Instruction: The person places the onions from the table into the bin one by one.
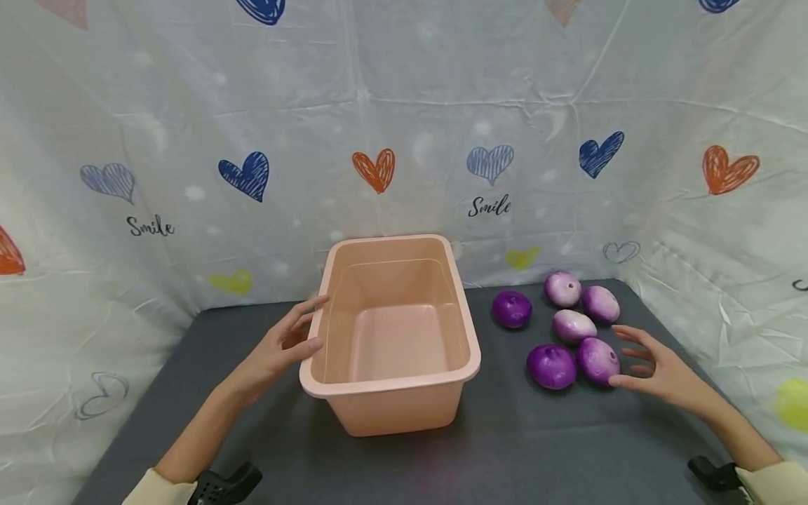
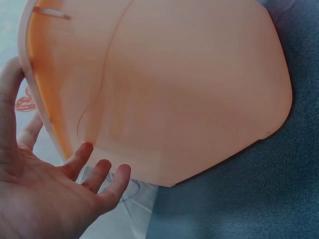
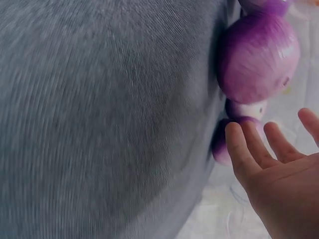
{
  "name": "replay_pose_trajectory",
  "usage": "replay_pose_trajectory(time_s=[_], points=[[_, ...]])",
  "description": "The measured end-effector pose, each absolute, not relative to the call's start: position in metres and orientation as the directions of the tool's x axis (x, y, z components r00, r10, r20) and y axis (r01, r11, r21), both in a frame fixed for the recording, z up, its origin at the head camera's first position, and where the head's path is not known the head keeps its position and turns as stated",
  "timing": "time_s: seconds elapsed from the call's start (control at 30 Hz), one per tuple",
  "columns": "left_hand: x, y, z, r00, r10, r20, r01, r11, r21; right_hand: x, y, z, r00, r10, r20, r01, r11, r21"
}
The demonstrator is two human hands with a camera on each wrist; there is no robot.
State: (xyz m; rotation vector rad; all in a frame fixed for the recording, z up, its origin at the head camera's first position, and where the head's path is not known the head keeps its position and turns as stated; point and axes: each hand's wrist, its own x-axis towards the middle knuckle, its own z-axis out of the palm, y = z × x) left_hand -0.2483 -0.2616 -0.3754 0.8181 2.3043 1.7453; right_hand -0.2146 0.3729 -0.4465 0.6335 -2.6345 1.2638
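One peach tub (image 1: 398,412) is standing, its opening upward, on one dark table (image 1: 568,445), and six purple onions (image 1: 551,367) are lying at its 3 o'clock, two deeply coloured and four paler. One left hand (image 1: 280,347) is resting at the tub's 9 o'clock rim, its fingers spread and lightly bent against the wall. One right hand (image 1: 663,375) is hovering at the group's 4 o'clock, its fingers parted and holding nothing; the nearest onion is sitting at its 9 o'clock, though whether the thumb is touching it is hard to tell. Behind, at 12 o'clock, one white cloth (image 1: 416,70) is hanging, with two whole "Smile" words showing
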Motion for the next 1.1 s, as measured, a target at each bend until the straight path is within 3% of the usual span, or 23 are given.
replay_pose_trajectory(time_s=[0.4, 0.77, 1.1], points=[[-0.249, -0.258, -0.373, -0.865, 0.466, 0.184, 0.31, 0.209, 0.927, -0.224, 0.357, -0.449, -0.917, -0.331, 0.224, -0.38, 0.551, -0.743], [-0.248, -0.262, -0.37, -0.883, 0.427, 0.196, 0.328, 0.263, 0.907, -0.231, 0.355, -0.449, -0.89, -0.369, 0.269, -0.442, 0.547, -0.711], [-0.248, -0.263, -0.369, -0.886, 0.413, 0.209, 0.344, 0.285, 0.895, -0.231, 0.364, -0.426, -0.905, -0.348, 0.243, -0.399, 0.505, -0.765]])
